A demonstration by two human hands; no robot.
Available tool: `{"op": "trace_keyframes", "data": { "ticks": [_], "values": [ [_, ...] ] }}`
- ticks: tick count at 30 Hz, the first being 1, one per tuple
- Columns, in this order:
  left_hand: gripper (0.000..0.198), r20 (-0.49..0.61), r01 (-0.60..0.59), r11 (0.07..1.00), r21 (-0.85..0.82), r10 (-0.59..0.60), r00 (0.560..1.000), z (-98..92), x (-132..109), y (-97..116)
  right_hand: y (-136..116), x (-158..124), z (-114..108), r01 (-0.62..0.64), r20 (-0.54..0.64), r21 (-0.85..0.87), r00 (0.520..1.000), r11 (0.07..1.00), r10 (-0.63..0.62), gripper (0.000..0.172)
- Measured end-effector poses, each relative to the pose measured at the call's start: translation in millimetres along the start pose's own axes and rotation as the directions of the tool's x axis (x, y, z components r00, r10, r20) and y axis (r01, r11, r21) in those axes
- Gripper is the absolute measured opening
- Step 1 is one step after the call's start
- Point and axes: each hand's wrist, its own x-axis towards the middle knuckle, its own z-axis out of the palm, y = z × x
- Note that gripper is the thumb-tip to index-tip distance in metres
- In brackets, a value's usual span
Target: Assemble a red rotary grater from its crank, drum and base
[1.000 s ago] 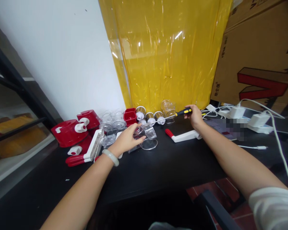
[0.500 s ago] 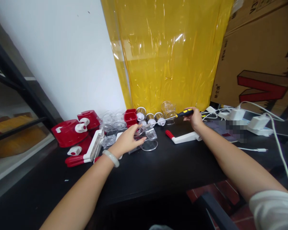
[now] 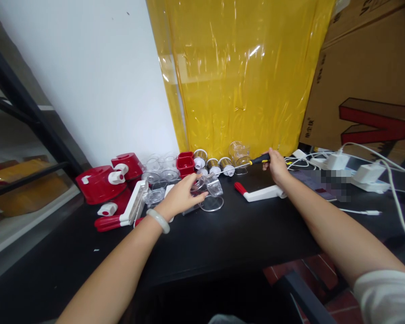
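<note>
A clear plastic part with a round rim lies on its side on the black table, and my left hand is closed around its left end. My right hand grips the black and yellow handle of a screwdriver. Its long shaft points left, and the tip reaches the upper part of the clear piece; the exact contact is too small to make out. Below my right hand lies a white crank handle with a red grip. Several metal grater drums with white ends stand behind the clear part.
Red housings and another white and red crank sit at the left. Clear cups and a red tray stand along the wall. White chargers, cables and a tablet lie at the right, before a cardboard box.
The whole view has shifted slightly. Both hands keep their holds on the clear part and the screwdriver, and the right hand's fingers have changed position a little on the handle.
</note>
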Motion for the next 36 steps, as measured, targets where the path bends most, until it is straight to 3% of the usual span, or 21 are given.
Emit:
{"op": "trace_keyframes", "data": {
  "ticks": [5,13,19,25,29,33,36],
  "values": [
    [0.059,0.001,-0.002,1.0,0.009,0.002,1.0,-0.7,0,1,-5,-2,0,-0.118,-0.004,0.067,0.993,0.991,0.119,0.031],
    [0.059,0.005,-0.011,1.0,0.015,0.011,1.0,-1.1,0,2,-11,-5,2,-0.114,-0.002,0.075,0.993,0.991,0.115,0.018],
    [0.059,0.005,-0.011,1.0,0.013,0.011,1.0,-0.5,0,2,-5,-3,3,-0.007,0.027,0.019,1.0,1.0,0.006,0.04],
    [0.06,0.007,-0.001,1.0,0.009,0.001,1.0,-0.4,0,1,-9,-5,2,-0.167,0.021,0.066,0.986,0.984,0.166,0.028],
    [0.059,0.004,-0.017,1.0,0.022,0.017,1.0,0.0,0,1,-13,-6,2,-0.204,0.076,0.1,0.977,0.974,0.197,0.018],
    [0.06,-0.002,-0.021,0.999,0.041,0.022,1.0,0.7,-1,1,-11,-6,4,-0.161,0.027,0.089,0.987,0.983,0.159,0.017],
    [0.059,0.002,-0.025,0.999,0.044,0.025,1.0,0.5,-1,3,-7,-4,5,-0.085,-0.004,0.053,0.996,0.995,0.085,0.032]
  ]
}}
